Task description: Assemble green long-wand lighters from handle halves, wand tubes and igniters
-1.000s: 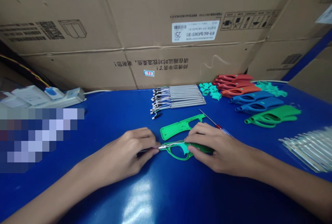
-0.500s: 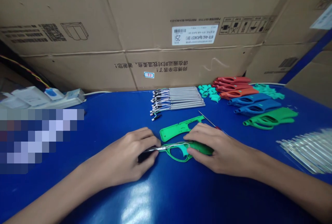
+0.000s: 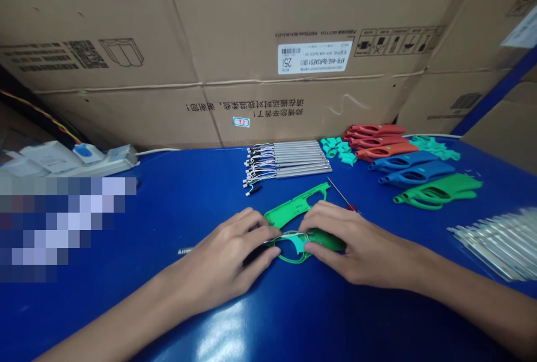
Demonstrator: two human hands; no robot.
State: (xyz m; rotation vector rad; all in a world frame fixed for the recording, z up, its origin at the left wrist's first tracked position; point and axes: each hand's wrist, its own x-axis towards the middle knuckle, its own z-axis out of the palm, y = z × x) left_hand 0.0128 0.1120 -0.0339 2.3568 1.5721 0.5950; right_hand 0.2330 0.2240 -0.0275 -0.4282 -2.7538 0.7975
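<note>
A green lighter housing half [image 3: 325, 239] lies between my hands over the blue table, with a teal trigger [image 3: 299, 244] and thin white wires in it. My left hand [image 3: 241, 250] pinches its front end, where a metal tube joins; the tube's far tip [image 3: 184, 250] shows beyond the hand. My right hand [image 3: 352, 241] is closed around the handle end, fingertips near the trigger and wires. Just behind lies the matching green housing half [image 3: 289, 214], inner side up. A thin screwdriver [image 3: 340, 193] with a red handle rests behind my right hand.
Silver tubes with wires [image 3: 302, 160] lie in a row at the back. Right of them are teal parts [image 3: 331, 146], red housings [image 3: 375, 141], blue housings [image 3: 419, 169] and a green housing [image 3: 440, 189]. Metal rods [image 3: 499, 244] lie far right; a power strip [image 3: 119, 158] stands left.
My left hand has slid right along the tube to the housing's front end. The loose green half has shifted and turned slightly. My right hand stays nearly still.
</note>
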